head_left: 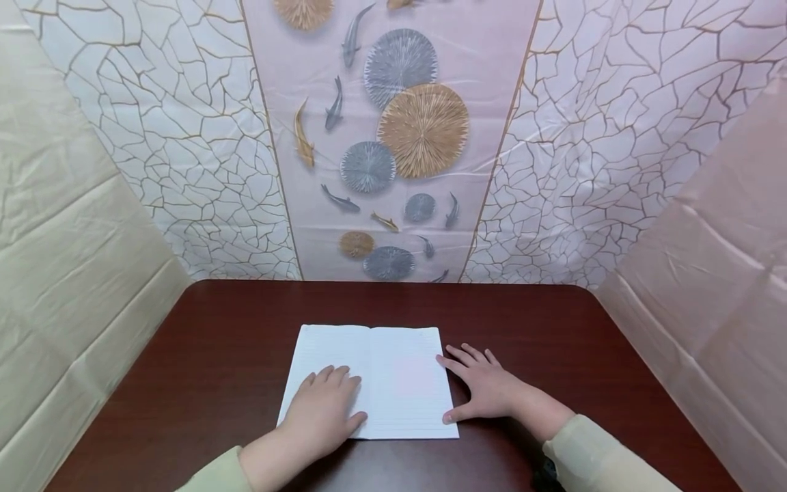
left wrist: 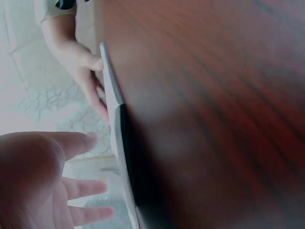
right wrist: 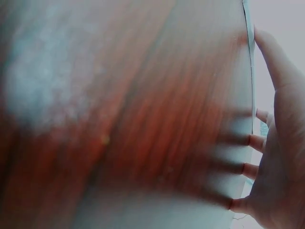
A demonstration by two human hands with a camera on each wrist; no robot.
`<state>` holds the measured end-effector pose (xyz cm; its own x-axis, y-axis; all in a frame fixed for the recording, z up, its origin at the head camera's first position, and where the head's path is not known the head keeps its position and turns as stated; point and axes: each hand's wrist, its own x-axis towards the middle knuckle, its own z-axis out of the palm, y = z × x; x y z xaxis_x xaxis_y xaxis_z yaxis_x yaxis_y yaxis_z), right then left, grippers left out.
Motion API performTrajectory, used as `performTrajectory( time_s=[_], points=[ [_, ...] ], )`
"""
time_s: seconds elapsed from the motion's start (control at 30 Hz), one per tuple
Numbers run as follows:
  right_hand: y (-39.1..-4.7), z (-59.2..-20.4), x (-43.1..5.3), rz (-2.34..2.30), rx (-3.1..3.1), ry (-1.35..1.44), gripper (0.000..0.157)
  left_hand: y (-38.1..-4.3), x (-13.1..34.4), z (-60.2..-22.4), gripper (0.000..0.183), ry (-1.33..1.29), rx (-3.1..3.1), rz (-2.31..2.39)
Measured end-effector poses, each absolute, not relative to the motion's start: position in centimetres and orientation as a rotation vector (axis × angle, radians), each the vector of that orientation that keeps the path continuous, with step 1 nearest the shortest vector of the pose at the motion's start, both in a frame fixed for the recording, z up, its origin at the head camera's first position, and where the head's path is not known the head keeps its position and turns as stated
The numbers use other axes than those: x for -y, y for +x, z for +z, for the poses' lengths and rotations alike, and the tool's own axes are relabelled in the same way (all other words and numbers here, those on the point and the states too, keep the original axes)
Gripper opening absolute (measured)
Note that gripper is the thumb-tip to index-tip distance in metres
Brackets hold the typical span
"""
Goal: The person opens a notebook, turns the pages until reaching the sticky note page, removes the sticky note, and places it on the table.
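An open notebook (head_left: 402,383) with blank lined pages lies on the dark table, its centre fold running away from me. My left hand (head_left: 322,413) is spread over the lower part of the left page, fingers straight and pointing away; in the left wrist view that hand (left wrist: 33,181) shows its thumb and fingers extended above the paper. My right hand (head_left: 492,389) is at the notebook's right edge, thumb and index finger at the page border, the other fingers spread over the wood. In the right wrist view the right hand (right wrist: 281,157) has its fingertips down at the tabletop.
The dark reddish-brown table (head_left: 233,355) has rounded far corners. Behind it hangs a patterned backdrop (head_left: 381,225) with fish and round leaf shapes. Pale cloth walls stand at the left (head_left: 74,273) and right (head_left: 701,273). Something black (head_left: 546,475) sits at the right wrist.
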<state>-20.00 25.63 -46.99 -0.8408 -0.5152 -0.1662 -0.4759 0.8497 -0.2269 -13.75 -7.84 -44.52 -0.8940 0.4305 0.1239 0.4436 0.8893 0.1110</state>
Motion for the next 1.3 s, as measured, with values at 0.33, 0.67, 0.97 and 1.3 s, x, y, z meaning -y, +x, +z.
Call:
performTrajectory(
  time_s=[0.33, 0.67, 0.97, 1.3],
  points=[
    [-20.2, -47.4, -25.4, -0.262, -2.802, -0.752, 0.112, -14.5, 6.9, -45.2, 0.066, -0.743, 3.063, -0.117],
    [-20.3, -47.8, -25.6, -0.246, -2.811, -0.76, 0.112, -14.7, 6.9, -45.6, 0.071, -0.728, 3.223, -0.184],
    [-20.3, -47.7, -25.7, -0.291, -2.807, -0.769, 0.111, -14.7, 6.9, -45.5, 0.071, -0.699, 3.252, -0.258],
    [-20.2, -47.1, -25.6, -0.261, -2.792, -0.747, 0.11, -14.9, 6.7, -45.3, 0.071, -0.7, 3.268, -0.296]
  ],
)
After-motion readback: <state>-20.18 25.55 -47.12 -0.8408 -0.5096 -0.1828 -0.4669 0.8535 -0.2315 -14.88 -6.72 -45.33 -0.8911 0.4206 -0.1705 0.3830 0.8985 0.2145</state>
